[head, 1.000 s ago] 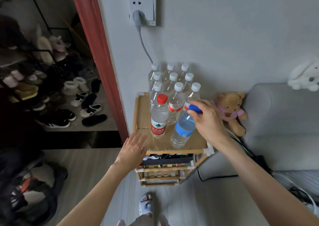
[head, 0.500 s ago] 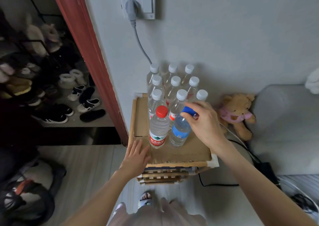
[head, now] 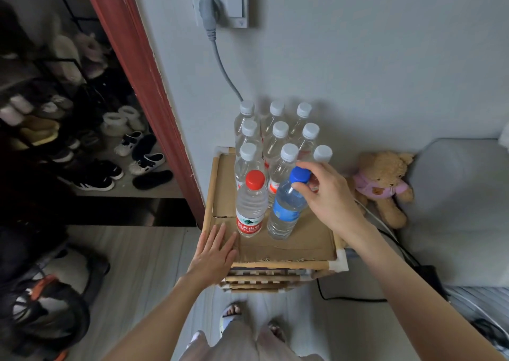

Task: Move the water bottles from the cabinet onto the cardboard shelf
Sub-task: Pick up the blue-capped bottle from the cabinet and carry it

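The cardboard shelf (head: 300,243) top carries the white-capped clear bottles (head: 278,140) at the far side. The blue-capped clear water bottle (head: 286,209), tilted a second ago, now stands upright near the front, right hand (head: 330,195) still pinching its neck; left hand (head: 214,253) lies flat, fingers together. Release looks next.

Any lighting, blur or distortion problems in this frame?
Head view: dim, flat light; shoe rack at left nearly lost in shadow; wide-angle bending of the red door frame; bottles' shadows soft on the wall; blue-capped bottle and right hand sharp.
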